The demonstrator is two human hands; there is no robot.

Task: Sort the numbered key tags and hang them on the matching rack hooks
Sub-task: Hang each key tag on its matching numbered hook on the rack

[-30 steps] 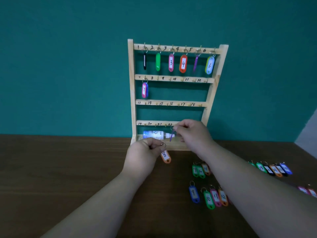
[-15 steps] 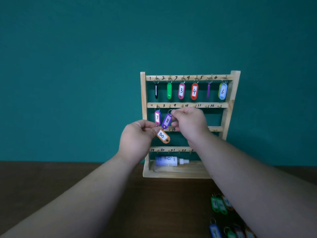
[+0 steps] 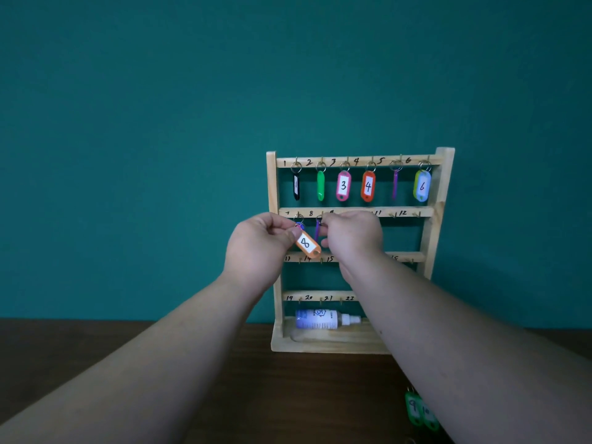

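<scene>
Under the second rail of the rack (image 3: 272, 187), the right hand (image 3: 352, 235) is pinching the purple tag (image 3: 317, 231), now turned edge-on, the left hand (image 3: 261, 248) pinching the orange tag (image 3: 308, 244) alongside, bare hooks (image 3: 393, 215) rightward.

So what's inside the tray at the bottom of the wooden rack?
A small white bottle lies on its side in the tray, nozzle pointing right. The person's right arm covers the tray's right end, so anything there is hidden.

Rack (image 3: 443, 200): pale unfinished wood, matt.
Key tags (image 3: 368, 186): glossy plastic, paper labels.
Desk (image 3: 64, 354): dark wood grain.
</scene>
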